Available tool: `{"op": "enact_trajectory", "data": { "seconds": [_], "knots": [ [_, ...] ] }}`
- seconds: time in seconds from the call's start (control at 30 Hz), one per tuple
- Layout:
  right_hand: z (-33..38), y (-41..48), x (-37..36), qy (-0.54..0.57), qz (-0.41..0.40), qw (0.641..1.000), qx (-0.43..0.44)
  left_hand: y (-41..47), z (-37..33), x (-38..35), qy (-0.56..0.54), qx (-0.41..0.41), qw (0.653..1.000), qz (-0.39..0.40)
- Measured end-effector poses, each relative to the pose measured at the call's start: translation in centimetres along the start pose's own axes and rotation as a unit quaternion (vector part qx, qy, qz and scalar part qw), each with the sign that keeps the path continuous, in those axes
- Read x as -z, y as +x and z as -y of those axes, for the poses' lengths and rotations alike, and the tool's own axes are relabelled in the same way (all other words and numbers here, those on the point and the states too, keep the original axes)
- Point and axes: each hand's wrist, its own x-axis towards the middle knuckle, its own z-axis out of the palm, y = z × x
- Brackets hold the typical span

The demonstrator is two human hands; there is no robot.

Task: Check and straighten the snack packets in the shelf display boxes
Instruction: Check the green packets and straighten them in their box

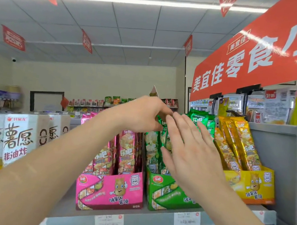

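The left grip (143, 115) pinched a green packet (164, 139) while the right grip (191, 154), spread flat beside it, apparently squared it upright.

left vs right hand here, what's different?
Grip: the left hand has curled fingers pinching the top of a green packet; the right hand is open, fingers straight.
Height: the left hand is up at the packet tops; the right hand is lower, spread across the packet fronts.
Shared: both are at the packets in the green box.
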Motion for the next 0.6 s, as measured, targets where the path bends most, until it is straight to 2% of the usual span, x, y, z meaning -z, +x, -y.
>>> {"op": "enact_trajectory", "data": {
  "seconds": [0.1, 0.17, 0.23, 0.3, 0.4, 0.5, 0.6],
  "knots": [
    [-0.7, -0.1, -0.3, 0.001, -0.001, 1.000, 0.008, 0.6, 0.9, 0.1, 0.113, 0.028, 0.993, -0.018],
    [-1.2, 0.1, -0.2, 0.000, -0.007, 1.000, 0.014, 1.0, 1.2, -0.7, 0.227, 0.056, 0.972, 0.010],
    [-1.6, 0.3, -0.1, 0.006, -0.008, 1.000, 0.018, 1.1, 1.3, -1.5, 0.293, 0.069, 0.952, 0.050],
    [-1.9, 0.4, -0.1, 0.025, -0.002, 1.000, 0.019, 1.5, 1.5, -1.8, 0.295, 0.074, 0.951, 0.055],
    [-2.3, 0.5, -0.1, 0.058, 0.003, 0.998, 0.011, 2.0, 1.7, -1.3, 0.217, 0.097, 0.970, 0.043],
    [-2.3, 1.1, -0.1, 0.036, -0.011, 0.999, 0.019, 2.0, 1.7, -0.8, 0.164, 0.099, 0.979, 0.065],
    [-2.0, 2.6, 0.0, 0.003, 0.003, 0.999, 0.036, 1.8, 1.6, -1.1, 0.175, 0.080, 0.977, 0.089]
  ]
}}
